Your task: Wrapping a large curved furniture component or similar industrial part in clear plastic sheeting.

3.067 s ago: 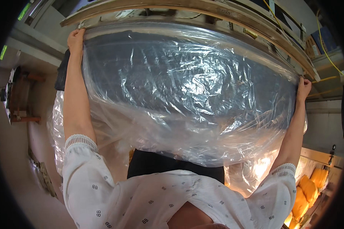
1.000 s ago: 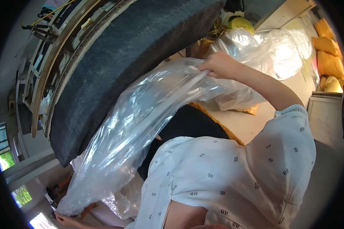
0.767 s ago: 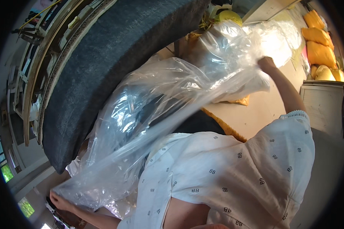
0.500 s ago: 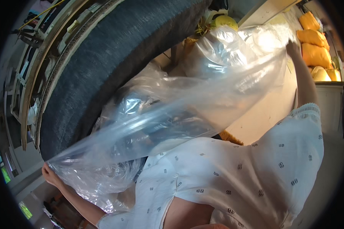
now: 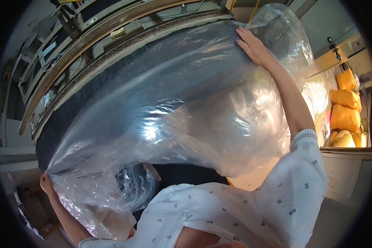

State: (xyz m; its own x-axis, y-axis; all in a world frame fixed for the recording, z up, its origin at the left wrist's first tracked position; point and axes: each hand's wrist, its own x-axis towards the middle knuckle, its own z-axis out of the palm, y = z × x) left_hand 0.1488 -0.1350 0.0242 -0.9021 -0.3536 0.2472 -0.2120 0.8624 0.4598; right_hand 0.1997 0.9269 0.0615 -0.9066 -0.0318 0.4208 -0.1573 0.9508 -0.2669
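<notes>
A large clear plastic sheet (image 5: 182,124) stretches across a long, dark, cloth-covered curved surface (image 5: 56,128). At the lower left, my left hand (image 5: 46,182) is closed on a gathered edge of the plastic sheet, by the near end of the dark surface. My right hand (image 5: 254,46) reaches to the far right end and lies on the plastic, its fingers stretched out. Beyond it the sheet billows up past the surface. On my side the plastic hangs in loose, shiny folds, with a crumpled bunch below my left hand.
A wooden and metal frame (image 5: 70,68) runs along the far side of the dark surface. Several orange-yellow bundles (image 5: 345,118) are piled at the right on a pale cabinet (image 5: 341,173). A small yellow piece (image 5: 118,33) sits on the frame.
My right hand has swung left and forward from the right side onto the dark surface, drawing the plastic over it. Its fingers are now stretched out. My left hand stays at the near end.
</notes>
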